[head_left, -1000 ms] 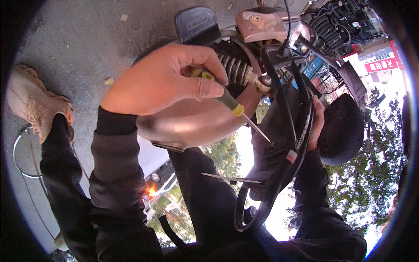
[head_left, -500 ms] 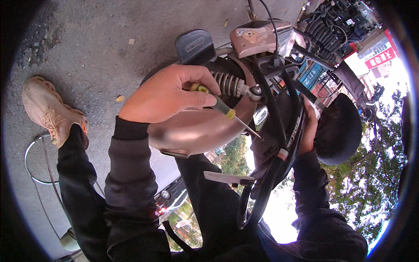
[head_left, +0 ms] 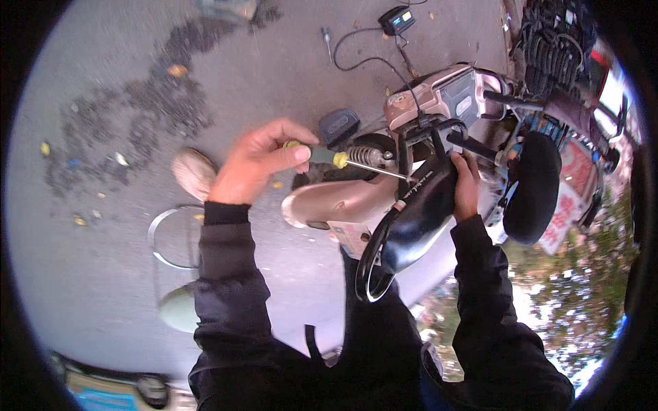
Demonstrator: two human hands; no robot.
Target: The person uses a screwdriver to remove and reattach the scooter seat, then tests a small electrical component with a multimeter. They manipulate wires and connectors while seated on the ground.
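Note:
My left hand (head_left: pixel 255 161) is closed round a screwdriver (head_left: pixel 317 156) with a dark green and yellow handle. Its bare metal shaft slants right, and the tip appears against the frame under a black saddle (head_left: pixel 419 229); whether it touches cannot be told. My right hand (head_left: pixel 467 188) grips the saddle's right edge, its fingertips bent over the side. Both belong to a pinkish electric bike or scooter with a rear fender (head_left: pixel 343 204), a coil spring shock (head_left: pixel 367 156) and a black looped rail (head_left: pixel 363 282) beside the saddle.
A pinkish case (head_left: pixel 428 99) has a cable running to a small black box with a lit display (head_left: pixel 397 20) on the ground. A second black seat (head_left: pixel 533 188) stands right of my right hand. At left lie a shoe (head_left: pixel 194 172) and a metal hoop (head_left: pixel 152 236).
My view has swung, bringing more ground and the black box into sight. The screwdriver shaft lies flatter than before. Both hands keep their hold, and the saddle's glossy side shows more.

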